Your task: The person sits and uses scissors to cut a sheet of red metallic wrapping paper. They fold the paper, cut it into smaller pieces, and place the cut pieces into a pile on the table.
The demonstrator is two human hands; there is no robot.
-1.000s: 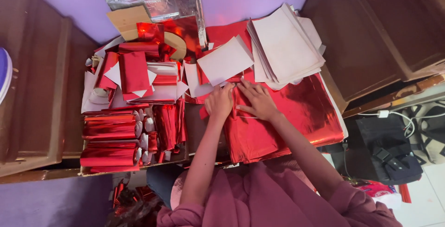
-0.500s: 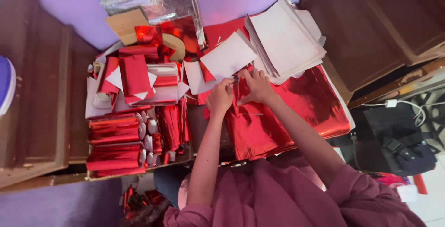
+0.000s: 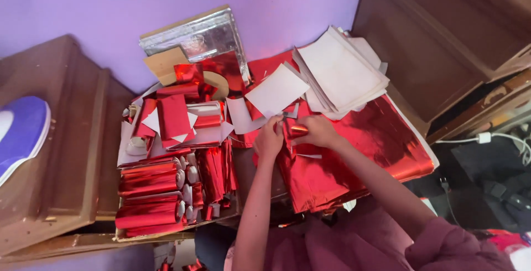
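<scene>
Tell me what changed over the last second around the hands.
The left hand and right hand lifted off the red foil sheets, where they lay flat a second ago. They now pinch a small rolled red foil piece between them. The white card stack and the red foil rolls stayed put.

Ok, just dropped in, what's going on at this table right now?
A person is working with both hands over a stack of shiny red foil sheets. The left hand and right hand together pinch a small red foil piece, curled into a roll between them. To the left lie finished red foil rolls in a row, with white paper sheets stacked behind, against a purple wall.
</scene>
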